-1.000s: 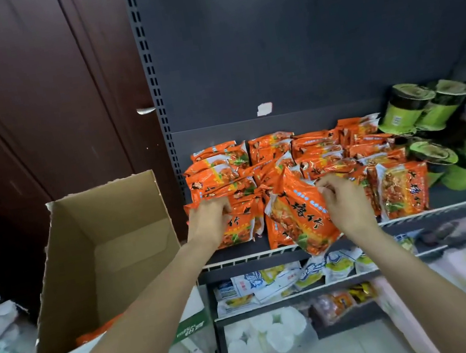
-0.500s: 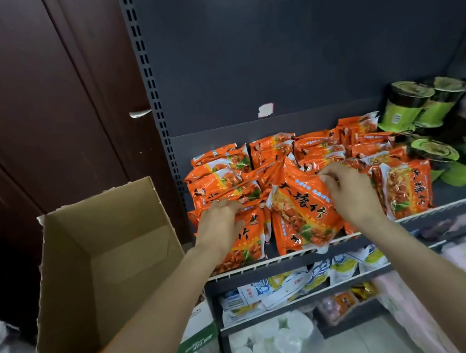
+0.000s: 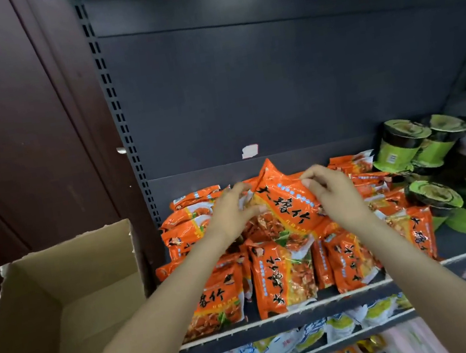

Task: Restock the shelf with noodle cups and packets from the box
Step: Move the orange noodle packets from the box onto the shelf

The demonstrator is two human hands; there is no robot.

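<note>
Both hands hold one orange plastic noodle packet with black lettering, lifted and tilted above the heap of like orange packets on the dark metal shelf. Left hand pinches the packet's left edge with curled fingers; right hand pinches its upper right edge, so the packet lies between them. Green-and-black noodle cups are stacked well to the right on the same shelf. An open brown cardboard box stands at lower left, beside the shelf.
</note>
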